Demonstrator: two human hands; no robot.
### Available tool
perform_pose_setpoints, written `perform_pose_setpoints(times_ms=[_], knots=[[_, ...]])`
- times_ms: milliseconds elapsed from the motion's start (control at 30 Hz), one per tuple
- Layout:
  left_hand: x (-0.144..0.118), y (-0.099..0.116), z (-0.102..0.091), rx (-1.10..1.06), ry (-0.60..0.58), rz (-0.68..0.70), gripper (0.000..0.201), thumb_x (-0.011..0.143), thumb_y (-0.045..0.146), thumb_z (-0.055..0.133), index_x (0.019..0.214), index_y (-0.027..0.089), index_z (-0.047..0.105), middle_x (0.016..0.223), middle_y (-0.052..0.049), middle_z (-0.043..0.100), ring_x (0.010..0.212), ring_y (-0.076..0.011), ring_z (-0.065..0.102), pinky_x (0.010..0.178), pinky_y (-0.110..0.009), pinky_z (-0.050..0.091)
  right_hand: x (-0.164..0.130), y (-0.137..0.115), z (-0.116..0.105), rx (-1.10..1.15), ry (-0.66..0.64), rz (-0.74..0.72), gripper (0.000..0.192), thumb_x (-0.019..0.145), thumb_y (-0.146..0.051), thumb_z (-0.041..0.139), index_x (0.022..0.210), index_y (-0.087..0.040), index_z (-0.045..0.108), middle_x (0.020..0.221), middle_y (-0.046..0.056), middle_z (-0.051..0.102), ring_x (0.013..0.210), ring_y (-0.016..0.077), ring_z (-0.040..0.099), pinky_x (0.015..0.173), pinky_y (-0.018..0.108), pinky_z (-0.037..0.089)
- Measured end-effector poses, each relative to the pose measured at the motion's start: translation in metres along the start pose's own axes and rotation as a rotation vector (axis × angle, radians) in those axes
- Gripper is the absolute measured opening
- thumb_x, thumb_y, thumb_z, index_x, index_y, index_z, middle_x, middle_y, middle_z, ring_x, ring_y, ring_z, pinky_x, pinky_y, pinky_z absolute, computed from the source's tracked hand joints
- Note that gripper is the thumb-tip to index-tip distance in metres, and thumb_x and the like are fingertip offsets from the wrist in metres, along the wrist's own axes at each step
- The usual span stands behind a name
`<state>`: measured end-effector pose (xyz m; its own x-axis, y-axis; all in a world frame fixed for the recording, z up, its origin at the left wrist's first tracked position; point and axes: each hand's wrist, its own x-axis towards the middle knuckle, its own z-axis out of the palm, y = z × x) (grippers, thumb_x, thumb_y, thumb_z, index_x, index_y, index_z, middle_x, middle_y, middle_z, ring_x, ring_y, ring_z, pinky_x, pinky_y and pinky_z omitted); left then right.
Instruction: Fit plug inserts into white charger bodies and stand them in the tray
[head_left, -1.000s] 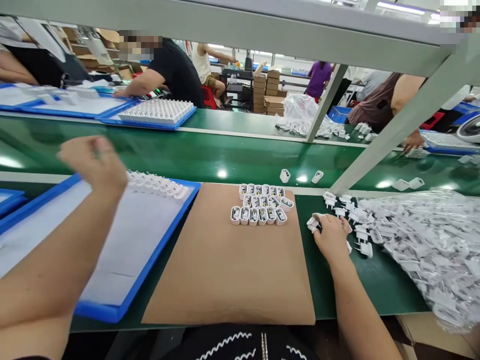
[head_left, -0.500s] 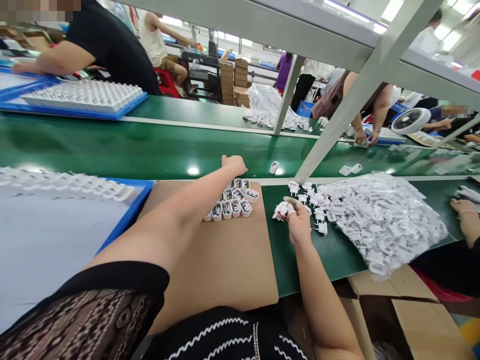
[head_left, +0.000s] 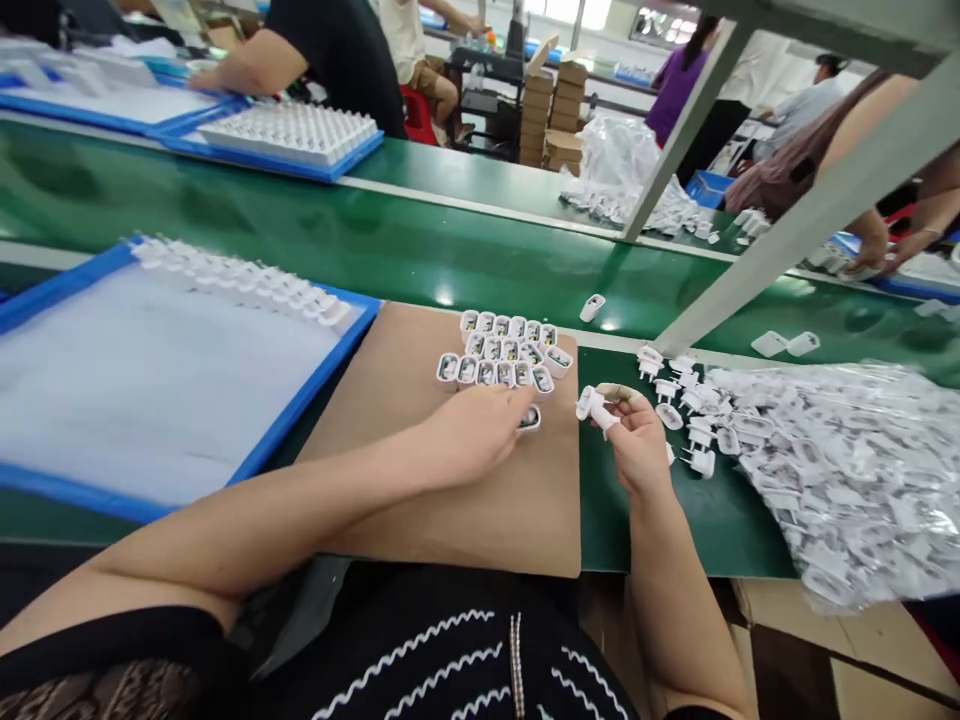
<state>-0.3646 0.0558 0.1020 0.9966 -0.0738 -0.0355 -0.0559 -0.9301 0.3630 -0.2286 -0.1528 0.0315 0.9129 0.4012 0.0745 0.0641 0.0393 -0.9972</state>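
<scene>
On the cardboard sheet point(head_left: 420, 510) stand several rows of open white charger housings point(head_left: 493, 349) with circuit boards inside. My left hand point(head_left: 480, 430) is just in front of the nearest row, its fingers closed at one more housing point(head_left: 530, 419). Its palm hides part of the row. Beyond the sheet's right edge, my right hand point(head_left: 637, 430) pinches a white plug cover point(head_left: 586, 403) between thumb and fingers, with light coverings on some fingertips. Loose plug covers with pins point(head_left: 701, 432) lie on the green bench right of that hand.
A clear bag of white plug parts point(head_left: 862, 470) fills the right side. At left lies a blue-rimmed tray point(head_left: 247, 470) with a row of white parts. A single housing point(head_left: 592, 307) rests on the green belt point(head_left: 420, 250). A slanted metal post point(head_left: 795, 220) rises at right; co-workers sit opposite.
My left hand has come back from above the belt to the front of the rows, now at a housing. My right hand still holds the plug cover, now tilted differently. The view has turned left.
</scene>
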Motion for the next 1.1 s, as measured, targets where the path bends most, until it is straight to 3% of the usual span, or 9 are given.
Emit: perform_pose_setpoints(times_ms=[67, 133, 267, 367, 467, 633, 1100], knots=[[-0.02, 0.0, 0.022, -0.015, -0.061, -0.027, 0.03, 0.091, 0.01, 0.053, 0.119, 0.011, 0.065, 0.106, -0.016, 0.071, 0.101, -0.0337, 0.066, 0.089, -0.044, 0.05, -0.007, -0.002, 0.007, -0.068, -0.091, -0.049, 0.035, 0.078, -0.04, 0.082, 0.107, -0.023, 0.07, 0.11, 0.009, 0.076, 0.099, 0.0243, 0.071, 0.092, 0.044, 0.06], [-0.031, -0.006, 0.039, -0.071, -0.066, -0.034, 0.029, 0.09, 0.008, 0.053, 0.116, 0.012, 0.066, 0.106, -0.015, 0.071, 0.102, -0.0337, 0.065, 0.091, -0.047, 0.05, -0.015, -0.006, 0.012, -0.182, -0.202, -0.102, 0.036, 0.085, -0.036, 0.077, 0.118, -0.024, 0.069, 0.116, 0.009, 0.076, 0.104, 0.0249, 0.071, 0.098, 0.047, 0.058], [-0.04, -0.026, 0.059, -0.389, 0.111, -0.041, 0.043, 0.088, 0.023, 0.071, 0.13, 0.017, 0.062, 0.121, -0.013, 0.068, 0.114, -0.0316, 0.061, 0.099, -0.046, 0.05, -0.033, -0.022, 0.026, -0.566, -0.34, -0.3, 0.035, 0.092, -0.025, 0.069, 0.127, -0.027, 0.068, 0.119, 0.007, 0.075, 0.107, 0.0244, 0.071, 0.1, 0.046, 0.056], [-0.039, -0.038, 0.074, -0.651, 0.247, -0.063, 0.028, 0.087, 0.035, 0.078, 0.108, 0.019, 0.07, 0.106, -0.009, 0.07, 0.102, -0.0258, 0.064, 0.092, -0.039, 0.052, -0.044, -0.036, 0.041, -0.753, -0.417, -0.48, 0.033, 0.096, -0.017, 0.06, 0.125, -0.028, 0.069, 0.116, 0.006, 0.076, 0.105, 0.0241, 0.07, 0.095, 0.043, 0.058], [-0.036, -0.043, 0.086, -0.754, 0.309, -0.048, 0.02, 0.087, 0.036, 0.078, 0.095, 0.018, 0.071, 0.094, -0.006, 0.067, 0.092, -0.0224, 0.064, 0.087, -0.036, 0.052, -0.05, -0.04, 0.057, -0.87, -0.515, -0.635, 0.047, 0.094, -0.006, 0.051, 0.134, -0.027, 0.064, 0.116, 0.007, 0.075, 0.106, 0.0255, 0.068, 0.093, 0.043, 0.058], [-0.035, -0.044, 0.091, -0.779, 0.342, -0.034, 0.017, 0.086, 0.031, 0.08, 0.092, 0.017, 0.072, 0.091, -0.005, 0.066, 0.09, -0.0213, 0.063, 0.086, -0.035, 0.05, -0.049, -0.032, 0.07, -0.978, -0.618, -0.692, 0.052, 0.089, -0.001, 0.049, 0.135, -0.021, 0.062, 0.113, 0.01, 0.074, 0.104, 0.0277, 0.065, 0.09, 0.044, 0.058], [-0.034, -0.048, 0.089, -0.794, 0.306, -0.031, 0.017, 0.084, 0.03, 0.082, 0.085, 0.016, 0.072, 0.088, -0.005, 0.064, 0.087, -0.0206, 0.062, 0.084, -0.033, 0.048, -0.044, -0.038, 0.077, -0.976, -0.575, -0.759, 0.052, 0.086, 0.001, 0.049, 0.127, -0.023, 0.067, 0.107, 0.007, 0.076, 0.096, 0.0249, 0.068, 0.083, 0.038, 0.059]])
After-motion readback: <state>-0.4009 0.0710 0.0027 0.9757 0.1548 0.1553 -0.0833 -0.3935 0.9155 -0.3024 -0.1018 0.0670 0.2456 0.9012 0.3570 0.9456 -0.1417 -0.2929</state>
